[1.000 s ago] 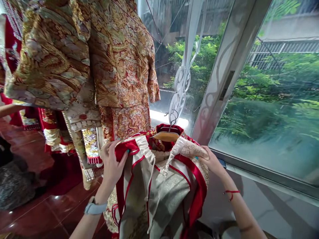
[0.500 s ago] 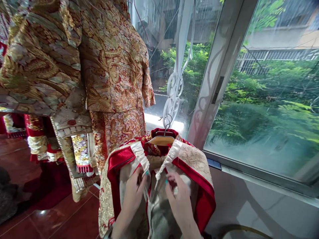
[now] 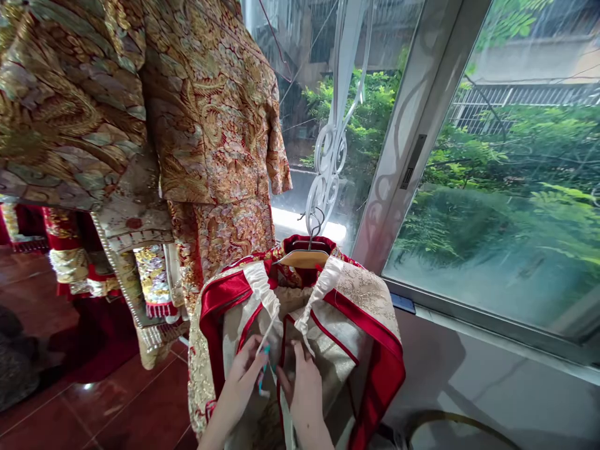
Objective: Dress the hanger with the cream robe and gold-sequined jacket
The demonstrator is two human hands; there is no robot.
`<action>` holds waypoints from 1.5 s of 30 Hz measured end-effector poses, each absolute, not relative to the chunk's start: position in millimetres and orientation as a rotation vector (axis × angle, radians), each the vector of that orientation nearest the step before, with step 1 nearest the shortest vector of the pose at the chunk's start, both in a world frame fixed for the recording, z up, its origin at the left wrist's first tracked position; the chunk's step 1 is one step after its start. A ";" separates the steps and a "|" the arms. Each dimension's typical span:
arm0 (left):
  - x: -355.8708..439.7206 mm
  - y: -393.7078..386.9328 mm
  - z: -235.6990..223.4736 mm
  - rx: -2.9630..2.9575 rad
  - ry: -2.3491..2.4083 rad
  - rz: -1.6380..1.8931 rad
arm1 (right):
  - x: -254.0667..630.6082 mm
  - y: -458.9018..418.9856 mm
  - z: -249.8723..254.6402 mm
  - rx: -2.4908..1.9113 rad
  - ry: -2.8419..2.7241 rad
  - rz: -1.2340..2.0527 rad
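Note:
A red and gold embroidered garment hangs on a wooden hanger hooked to a white metal scroll by the window. Two white drawstring cords come down from its gathered neckline. My left hand pinches the left cord between thumb and fingers. My right hand is closed on the other cord just beside it, in front of the pale lining.
Ornate gold and red embroidered garments hang at the left and above. A large window with a grey frame fills the right side. The floor is glossy red tile. A dark furry shape lies at the far left.
My hands left the garment's shoulders, came together at the centre and slid down the cords. The view shifted slightly.

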State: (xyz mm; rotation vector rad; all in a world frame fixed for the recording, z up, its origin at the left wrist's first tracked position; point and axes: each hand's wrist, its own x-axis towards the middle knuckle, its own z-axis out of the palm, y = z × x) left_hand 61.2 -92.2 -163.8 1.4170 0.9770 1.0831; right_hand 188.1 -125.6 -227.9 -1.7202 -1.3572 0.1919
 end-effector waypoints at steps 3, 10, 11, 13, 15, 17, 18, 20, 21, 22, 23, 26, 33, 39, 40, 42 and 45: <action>59.4 -86.0 -199.5 1.437 1.061 1.003 | 189.4 -116.8 -232.4 -1.651 -1.227 0.274; 60.4 -88.2 -232.8 1.672 1.191 0.920 | 201.3 -131.0 -263.2 -1.223 -0.894 0.696; 61.6 -91.2 -233.8 1.694 1.172 0.897 | 202.4 -136.3 -265.5 -1.196 -0.900 0.725; 64.9 -97.9 -235.5 1.704 1.089 0.869 | 202.9 -146.0 -266.0 -1.192 -0.963 0.715; 68.7 -103.9 -238.1 1.702 1.036 0.872 | 201.6 -153.2 -261.8 -1.247 -1.057 0.635; 71.7 -107.9 -242.2 1.713 1.041 0.914 | 199.9 -157.4 -255.2 -1.339 -1.161 0.550; 72.6 -109.1 -244.6 1.723 1.055 0.935 | 199.3 -158.3 -251.9 -1.393 -1.202 0.511; 73.3 -110.2 -249.0 1.750 1.075 0.962 | 199.5 -158.4 -246.2 -1.501 -1.247 0.442; 73.2 -110.3 -250.4 1.764 1.076 0.968 | 200.4 -157.7 -244.1 -1.543 -1.261 0.419; 72.8 -110.3 -251.1 1.777 1.074 0.975 | 201.7 -156.8 -242.4 -1.569 -1.282 0.412; 72.3 -110.3 -251.0 1.790 1.067 0.978 | 203.2 -155.7 -241.3 -1.582 -1.311 0.420; 69.7 -110.1 -248.4 1.829 1.026 0.965 | 207.8 -153.5 -240.4 -1.582 -1.404 0.483; 61.6 -112.1 -247.1 1.854 0.998 0.892 | 205.2 -156.0 -237.8 -1.603 -1.266 0.735; 57.2 -117.1 -262.6 1.948 1.040 0.931 | 187.9 -152.5 -219.5 -1.421 -0.717 1.340; 56.9 -117.9 -267.0 1.966 1.062 0.960 | 184.6 -151.6 -215.0 -1.376 -0.699 1.314; 56.4 -118.3 -275.5 1.987 1.115 1.034 | 179.2 -150.1 -205.0 -1.311 -0.665 1.277; 56.6 -116.0 -284.1 1.982 1.136 1.118 | 173.8 -148.5 -192.3 -1.264 -0.615 1.311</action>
